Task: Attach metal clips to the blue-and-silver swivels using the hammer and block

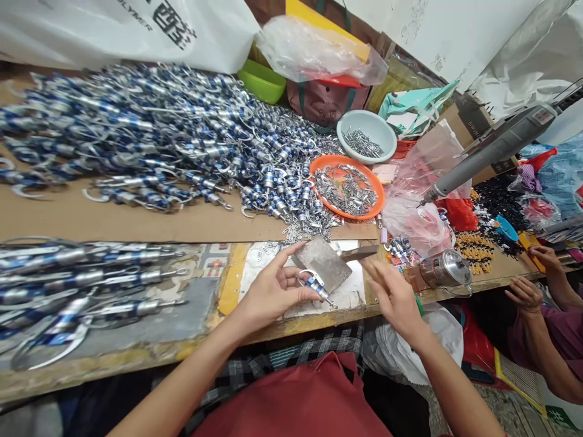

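Between the thumb and fingers of my left hand (pixel 276 282) is a silver-and-blue metal piece (pixel 316 285) with a curved hook at one end and a thin tip at the other. Just behind it lies a flat grey metal block (pixel 327 261), partly covered by my left fingers. My right hand (pixel 395 297) is apart from the block, its fingers stretched out and empty. A dark metal bar (pixel 362 252) extends from beside the block towards the right fingertips; I cannot tell whether they touch. White paper (pixel 259 273) lies under the block.
A large heap of similar silver-and-blue pieces (pixel 182 127) covers the back left. More lie in front (pixel 82 279). An orange dish (pixel 381 203) and a pale bowl (pixel 392 136) hold small metal parts. A grey electric screwdriver (pixel 492 152) hangs at right, near a co-worker's hands (pixel 526 296).
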The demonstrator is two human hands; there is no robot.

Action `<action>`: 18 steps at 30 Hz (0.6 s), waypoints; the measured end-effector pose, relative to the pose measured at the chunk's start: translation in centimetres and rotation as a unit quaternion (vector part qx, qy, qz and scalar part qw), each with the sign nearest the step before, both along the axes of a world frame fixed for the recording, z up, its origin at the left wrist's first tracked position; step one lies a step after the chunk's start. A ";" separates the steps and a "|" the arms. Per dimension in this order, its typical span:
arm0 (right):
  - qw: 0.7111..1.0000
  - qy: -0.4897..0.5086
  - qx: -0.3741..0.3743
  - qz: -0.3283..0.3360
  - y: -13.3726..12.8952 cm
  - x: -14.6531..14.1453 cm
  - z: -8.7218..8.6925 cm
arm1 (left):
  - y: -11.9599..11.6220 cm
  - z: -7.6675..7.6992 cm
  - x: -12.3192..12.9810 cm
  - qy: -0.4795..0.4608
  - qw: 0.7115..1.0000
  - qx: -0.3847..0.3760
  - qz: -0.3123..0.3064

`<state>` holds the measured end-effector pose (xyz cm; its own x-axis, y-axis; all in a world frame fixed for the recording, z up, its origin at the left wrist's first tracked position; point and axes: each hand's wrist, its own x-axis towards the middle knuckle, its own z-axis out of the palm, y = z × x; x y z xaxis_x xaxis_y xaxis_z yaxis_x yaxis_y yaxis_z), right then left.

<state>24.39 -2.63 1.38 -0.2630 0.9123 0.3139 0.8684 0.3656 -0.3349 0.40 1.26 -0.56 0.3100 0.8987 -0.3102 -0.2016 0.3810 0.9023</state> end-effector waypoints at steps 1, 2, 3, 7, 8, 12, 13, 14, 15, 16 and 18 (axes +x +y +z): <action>0.999 0.007 0.020 0.039 -0.4 -0.7 0.8 | 0.0 0.0 0.0 0.004 1.000 0.004 -0.001; 0.997 0.013 0.045 0.067 -0.7 -1.3 1.5 | 0.0 0.0 0.0 0.006 1.000 0.006 -0.001; 0.994 0.019 0.075 0.081 -0.9 -1.8 2.0 | 0.0 0.1 0.0 0.009 1.000 0.008 0.000; 0.991 -0.028 0.092 0.091 -1.1 -3.1 2.3 | 0.0 0.1 0.0 0.002 1.000 0.011 -0.005; 0.992 -0.057 0.063 0.096 -1.1 -3.3 2.1 | 0.1 0.0 -0.1 -0.002 1.000 0.010 -0.007; 0.992 -0.079 0.035 0.086 -1.4 -3.6 1.4 | 0.2 -0.3 0.0 0.003 1.000 0.012 -0.009; 0.994 -0.072 0.031 0.081 -1.5 -3.6 1.2 | 0.2 -0.3 0.1 0.010 1.000 0.015 -0.009; 0.995 -0.064 0.020 0.076 -1.7 -3.5 1.0 | 0.1 -0.2 0.3 0.013 1.000 0.016 -0.006; 0.996 -0.052 0.003 0.072 -1.7 -3.3 0.9 | -0.1 0.1 0.4 0.013 1.000 0.016 -0.004; 0.997 -0.033 -0.014 0.066 -1.6 -3.0 0.6 | -0.2 0.5 0.5 0.011 1.000 0.013 -0.003; 0.999 0.024 -0.018 0.032 -1.1 -1.7 -0.1 | -0.4 1.5 0.1 0.018 1.000 0.015 0.007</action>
<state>22.64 -3.72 1.30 -0.3074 0.9050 0.2940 0.8263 0.4071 -0.3892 0.46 0.86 0.89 0.2869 0.9119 -0.2934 -0.1736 0.3507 0.9203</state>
